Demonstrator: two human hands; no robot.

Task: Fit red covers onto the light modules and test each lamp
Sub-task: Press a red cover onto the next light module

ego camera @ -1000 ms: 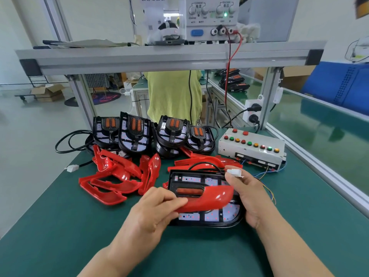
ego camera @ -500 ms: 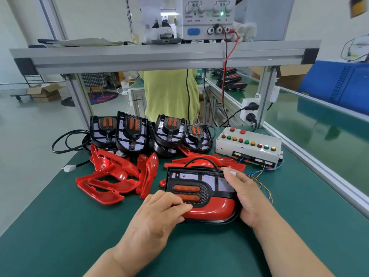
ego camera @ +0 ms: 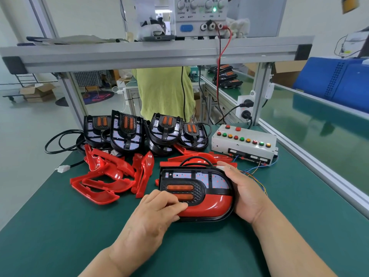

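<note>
On the green bench mat [ego camera: 60,236], toward the front centre, a light module [ego camera: 196,181] lies flat between both hands. Off the bench, an open cardboard box [ego camera: 38,92] sits on the floor at far left and blue crates [ego camera: 337,78] stand at right; what either holds cannot be made out. The module is a black D-shaped housing with a pale LED board showing in its upper half and two orange lenses set in a black grille at left. A glossy red cover [ego camera: 211,206] is seated over its lower half, out to the rounded right end. The left hand [ego camera: 153,214] has its fingers curled over the cover's near-left part, bearing down on it. The right hand [ego camera: 245,194] wraps round the module's right end, thumb along the top edge. Loose red covers [ego camera: 111,176] lie heaped to the left and bare modules [ego camera: 127,130] stand propped in a row behind them. A white button box [ego camera: 243,142] sits behind right, near the module.
</note>
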